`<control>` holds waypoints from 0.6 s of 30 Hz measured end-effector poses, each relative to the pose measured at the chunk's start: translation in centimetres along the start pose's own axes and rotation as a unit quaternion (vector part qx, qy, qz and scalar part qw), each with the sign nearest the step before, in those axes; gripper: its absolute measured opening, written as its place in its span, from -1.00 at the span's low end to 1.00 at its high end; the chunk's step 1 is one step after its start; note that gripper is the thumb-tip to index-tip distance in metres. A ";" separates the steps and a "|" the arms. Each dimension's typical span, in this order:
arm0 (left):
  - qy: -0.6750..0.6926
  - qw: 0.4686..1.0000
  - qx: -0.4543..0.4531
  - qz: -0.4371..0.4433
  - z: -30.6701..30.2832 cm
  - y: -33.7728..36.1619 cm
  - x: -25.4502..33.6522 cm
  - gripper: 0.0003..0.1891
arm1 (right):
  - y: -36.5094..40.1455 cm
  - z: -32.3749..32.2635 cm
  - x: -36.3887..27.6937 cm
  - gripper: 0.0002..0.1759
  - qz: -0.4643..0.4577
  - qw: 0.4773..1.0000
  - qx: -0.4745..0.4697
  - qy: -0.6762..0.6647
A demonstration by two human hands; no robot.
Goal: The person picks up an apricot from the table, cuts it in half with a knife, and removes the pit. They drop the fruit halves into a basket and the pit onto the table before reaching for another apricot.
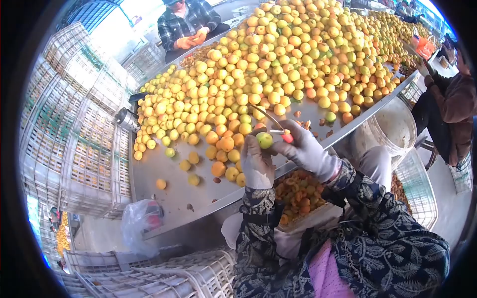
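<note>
My left hand, in a pale glove, is closed around a greenish-yellow apricot above the near edge of the metal table. Close beside it, my right hand, gloved too, grips a small curved knife with a red handle. Its thin blade points up and left, towards the heap; part of the handle is hidden by my fingers. Beyond both hands spreads a large heap of yellow and orange apricots. Below my hands, a crate holds halved apricots.
Stacked plastic crates stand left of the table, with more crates at the lower left. A clear plastic bag hangs at the table corner. A white bucket stands right. Co-workers sit across and at right.
</note>
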State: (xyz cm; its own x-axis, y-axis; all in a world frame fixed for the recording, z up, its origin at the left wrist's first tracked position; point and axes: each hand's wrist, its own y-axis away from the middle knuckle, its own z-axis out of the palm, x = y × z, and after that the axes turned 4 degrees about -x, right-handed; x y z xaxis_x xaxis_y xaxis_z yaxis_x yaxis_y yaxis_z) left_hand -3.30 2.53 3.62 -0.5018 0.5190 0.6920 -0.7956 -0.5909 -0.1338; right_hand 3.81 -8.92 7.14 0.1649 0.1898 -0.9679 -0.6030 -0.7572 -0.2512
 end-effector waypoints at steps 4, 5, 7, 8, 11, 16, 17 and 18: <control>-0.019 0.999 -0.008 -0.033 -0.1 -0.2 -0.7 -0.57 | 1.1 -2.0 -1.7 -0.50 0.005 0.990 -0.080 0.115; -0.019 0.999 -0.011 -0.038 -0.1 -0.2 -0.8 -0.57 | 1.1 -2.0 -1.1 -0.44 -0.001 0.989 -0.069 0.132; -0.066 0.994 -0.062 -0.058 -0.3 -0.3 -0.8 -0.57 | 1.1 -2.4 -1.3 -0.43 0.005 0.989 -0.074 0.125; -0.066 0.994 -0.063 -0.060 -0.2 -0.3 -1.1 -0.57 | 1.1 -2.5 -1.4 -0.42 0.010 0.990 -0.085 0.116; -0.080 0.994 -0.016 -0.066 0.3 0.0 -2.0 -0.57 | 1.2 -2.6 1.6 -0.52 0.028 0.990 -0.091 0.107; -0.068 0.996 0.040 -0.033 1.5 0.7 -2.4 -0.62 | 1.8 -0.7 -0.7 -0.58 0.080 0.989 -0.043 0.115; -0.190 0.976 0.085 -0.055 2.0 0.4 -1.8 -0.67 | 1.4 -0.6 -0.4 -0.58 0.105 0.973 -0.043 0.200; -0.192 0.976 0.083 -0.053 1.6 -0.1 -2.2 -0.67 | 1.1 -0.5 -0.2 -0.58 0.129 0.950 -0.042 0.282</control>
State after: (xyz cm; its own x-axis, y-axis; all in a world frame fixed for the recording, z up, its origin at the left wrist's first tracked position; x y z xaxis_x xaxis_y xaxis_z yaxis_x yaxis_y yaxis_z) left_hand -1.60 0.41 3.27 -0.2296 0.3315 0.9151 -0.7537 -0.6555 0.0483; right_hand 3.49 -10.12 7.04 0.4271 -0.3557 -0.8313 -0.6195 -0.7848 0.0176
